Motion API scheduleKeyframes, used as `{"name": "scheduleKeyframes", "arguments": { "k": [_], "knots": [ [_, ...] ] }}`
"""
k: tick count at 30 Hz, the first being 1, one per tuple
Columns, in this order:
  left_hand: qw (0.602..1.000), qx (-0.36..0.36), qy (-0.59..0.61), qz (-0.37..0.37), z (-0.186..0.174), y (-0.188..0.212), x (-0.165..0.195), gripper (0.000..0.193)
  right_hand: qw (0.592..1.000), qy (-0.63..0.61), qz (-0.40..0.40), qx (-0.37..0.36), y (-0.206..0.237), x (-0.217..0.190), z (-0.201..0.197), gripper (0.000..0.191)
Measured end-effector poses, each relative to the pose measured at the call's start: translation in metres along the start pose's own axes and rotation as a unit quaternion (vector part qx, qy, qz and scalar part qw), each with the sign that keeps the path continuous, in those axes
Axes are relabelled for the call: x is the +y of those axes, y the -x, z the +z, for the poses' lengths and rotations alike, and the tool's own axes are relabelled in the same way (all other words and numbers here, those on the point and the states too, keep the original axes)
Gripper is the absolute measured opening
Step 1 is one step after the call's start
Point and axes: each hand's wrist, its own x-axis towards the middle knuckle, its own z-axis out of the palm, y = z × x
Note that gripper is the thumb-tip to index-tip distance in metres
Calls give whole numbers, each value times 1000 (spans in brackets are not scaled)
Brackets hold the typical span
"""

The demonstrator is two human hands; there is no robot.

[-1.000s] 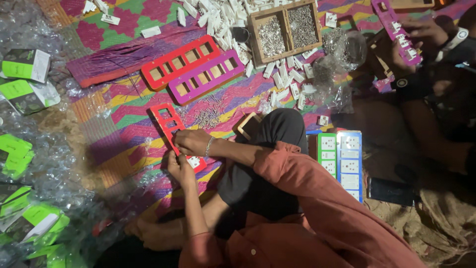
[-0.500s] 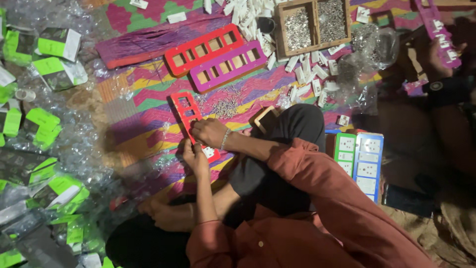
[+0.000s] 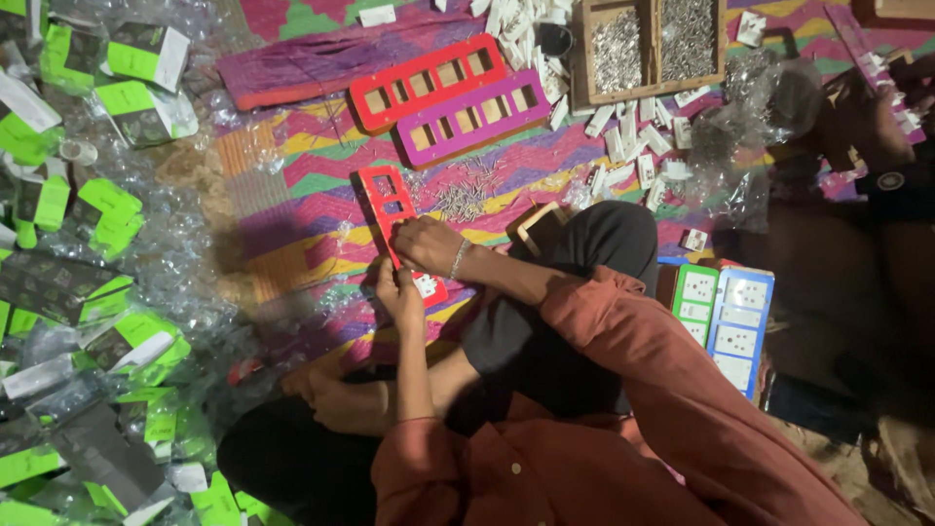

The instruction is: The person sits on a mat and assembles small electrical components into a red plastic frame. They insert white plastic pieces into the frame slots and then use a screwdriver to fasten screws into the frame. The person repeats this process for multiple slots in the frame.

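You sat cross-legged on a bright zigzag-patterned mat, and both your hands were on a red slotted frame that lay on the mat in front of your knee. Your right hand rested over the middle of that frame with the fingers curled down on it, covering whatever it pressed; I could not tell whether it pinched anything small. Your left hand sat just below it, fingers closed against the frame's near edge, next to a small white switch piece seated in the frame's lowest slot. The upper slots of the frame were open and showed the mat through them.

Just beyond the frame lay a loose scatter of small metal pins. Further off, a longer red frame and a purple frame lay side by side, touching along their length. A wooden tray with two compartments of small metal parts stood beyond them, with white switch pieces strewn around it. To your right, just beside your knee, a stack of green and blue switch plates lay on the floor. On your left, a heap of clear plastic bags with green cards covered the floor. Another person's hand was at the far right edge, dim and hard to read.
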Motion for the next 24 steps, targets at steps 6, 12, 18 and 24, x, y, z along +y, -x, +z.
{"name": "scheduleKeyframes", "arguments": {
  "k": [6,12,18,24],
  "knots": [
    [999,-3,-31,29,-3,0,2,27,996,-88,21,-17,1,5,3,19],
    [999,8,-8,51,-1,0,4,24,992,-105,63,20,3,3,0,15],
    [998,17,38,42,2,-2,11,22,1000,-2,9,15,-2,-4,6,21],
    [998,27,22,52,3,-5,20,23,995,-76,65,16,1,-2,6,20]
  ]
}}
